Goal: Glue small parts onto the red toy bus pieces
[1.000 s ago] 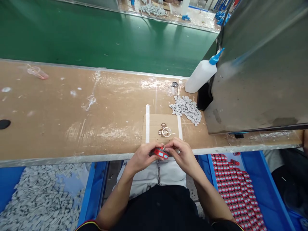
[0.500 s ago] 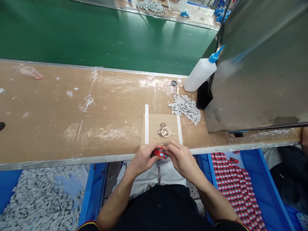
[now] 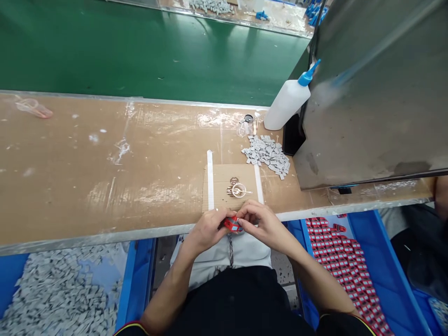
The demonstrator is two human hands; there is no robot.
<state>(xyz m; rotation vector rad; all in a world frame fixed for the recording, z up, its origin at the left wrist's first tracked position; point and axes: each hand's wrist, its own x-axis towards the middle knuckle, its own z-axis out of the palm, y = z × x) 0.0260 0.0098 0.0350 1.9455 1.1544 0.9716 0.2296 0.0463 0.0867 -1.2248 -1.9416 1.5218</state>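
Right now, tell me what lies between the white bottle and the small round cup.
In the head view, a pile of grey pieces lies between the white bottle and the cup, then white tape and cardboard.

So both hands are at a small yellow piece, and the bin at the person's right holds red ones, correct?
Not quite: the head view shows the small piece at the left hand and right hand is red, not yellow. The rest stands.
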